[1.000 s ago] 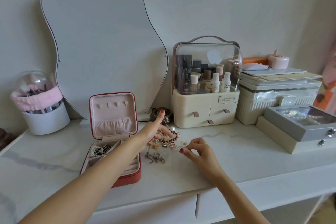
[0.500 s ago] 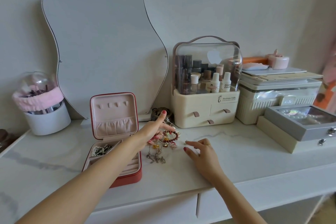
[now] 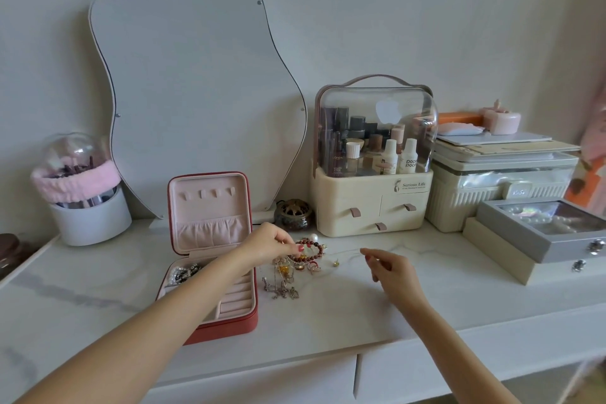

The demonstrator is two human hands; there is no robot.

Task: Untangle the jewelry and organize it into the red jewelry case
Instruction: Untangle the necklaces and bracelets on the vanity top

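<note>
Thin chain drawn out of the tangle, rightward.

Right hand (image 3: 392, 267) now farther right than half a second back, fingers pinching a fine chain (image 3: 347, 254) just freed; left hand (image 3: 273, 244) fingers curled, pinning the glossy red bead bracelet (image 3: 310, 251) and metal pile (image 3: 285, 285). Red case (image 3: 229, 328) open beside left fingers, pink velvet lining.

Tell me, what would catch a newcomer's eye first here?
Probably the open red jewelry case at front left, beside a tangled heap of jewelry on the white table. The left hand pinches a red bead bracelet there, under a tall wavy mirror.
</note>
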